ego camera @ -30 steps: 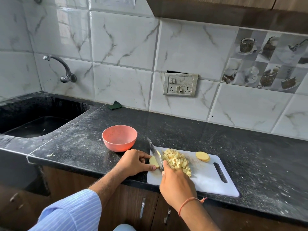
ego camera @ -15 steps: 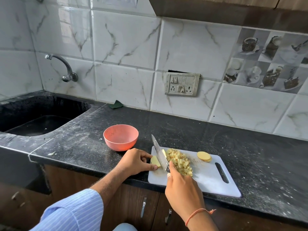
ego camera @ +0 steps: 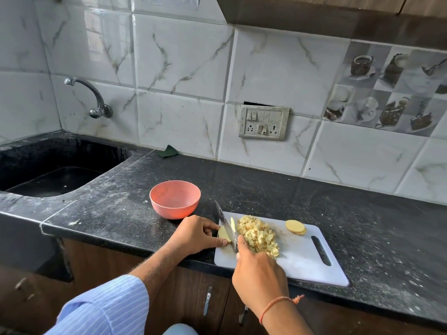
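Dark speckled counter (ego camera: 266,189) holds a white cutting board (ego camera: 304,259) at its front edge. Nearest, the right hand (ego camera: 257,272) grips a knife (ego camera: 226,222), blade down on the board. Just left, the left hand (ego camera: 193,234) pinches a potato piece (ego camera: 223,234) against the blade. Beyond lie diced potato (ego camera: 257,234), two slices (ego camera: 295,226), then a pink bowl (ego camera: 174,199).

One head-worn wide-angle view, tilted forward and down.

It looks from close above the fingers (ego camera: 209,226) at the tabletop's (ego camera: 266,189) near edge and faces the tiled wall (ego camera: 183,68) beyond them. The sink (ego camera: 72,151) lies well to their left, cupboard doors (ego camera: 188,286) show below them, and straight lines bow near the frame's borders.
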The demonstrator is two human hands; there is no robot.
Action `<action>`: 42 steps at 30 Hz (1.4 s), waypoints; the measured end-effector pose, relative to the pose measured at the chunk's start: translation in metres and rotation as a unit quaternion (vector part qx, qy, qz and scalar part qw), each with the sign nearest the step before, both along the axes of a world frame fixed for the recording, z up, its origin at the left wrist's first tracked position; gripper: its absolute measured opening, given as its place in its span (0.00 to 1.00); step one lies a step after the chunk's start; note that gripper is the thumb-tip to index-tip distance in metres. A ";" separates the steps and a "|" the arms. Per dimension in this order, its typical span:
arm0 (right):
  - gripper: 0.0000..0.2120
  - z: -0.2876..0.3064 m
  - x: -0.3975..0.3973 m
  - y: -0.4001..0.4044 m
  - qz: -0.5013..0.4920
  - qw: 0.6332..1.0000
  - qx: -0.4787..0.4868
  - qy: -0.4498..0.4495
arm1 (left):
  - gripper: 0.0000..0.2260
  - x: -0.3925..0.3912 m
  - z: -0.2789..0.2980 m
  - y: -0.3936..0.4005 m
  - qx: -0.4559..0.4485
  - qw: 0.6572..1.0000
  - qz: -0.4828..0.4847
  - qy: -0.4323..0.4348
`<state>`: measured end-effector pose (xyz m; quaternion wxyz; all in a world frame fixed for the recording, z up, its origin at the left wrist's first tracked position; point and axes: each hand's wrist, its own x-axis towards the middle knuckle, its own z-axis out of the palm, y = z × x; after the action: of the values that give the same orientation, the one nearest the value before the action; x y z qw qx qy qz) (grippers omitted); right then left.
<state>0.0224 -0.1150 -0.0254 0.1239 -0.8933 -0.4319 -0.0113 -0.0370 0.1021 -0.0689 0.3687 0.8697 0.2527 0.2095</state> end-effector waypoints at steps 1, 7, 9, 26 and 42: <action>0.28 -0.002 -0.001 -0.006 0.005 1.000 0.007 0.003 | 0.27 0.000 0.000 0.000 0.001 1.000 -0.001 0.002; 0.28 -0.005 0.001 -0.011 -0.009 0.998 0.051 0.035 | 0.24 0.000 0.002 -0.002 -0.004 1.000 -0.009 0.009; 0.28 -0.003 0.000 -0.010 -0.011 0.997 0.065 0.039 | 0.25 -0.001 0.003 -0.002 -0.004 1.000 -0.009 0.007; 0.28 0.010 0.000 0.018 -0.017 1.000 -0.008 0.023 | 0.19 -0.002 0.003 0.000 -0.003 0.999 -0.034 0.010; 0.28 0.001 -0.009 -0.009 -0.011 0.999 0.039 0.029 | 0.22 -0.001 0.000 0.002 -0.014 1.000 -0.015 0.014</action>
<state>0.0130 -0.1238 -0.0242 0.1709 -0.8924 -0.4176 -0.0041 -0.0379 0.1039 -0.0684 0.3800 0.8709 0.2479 0.1887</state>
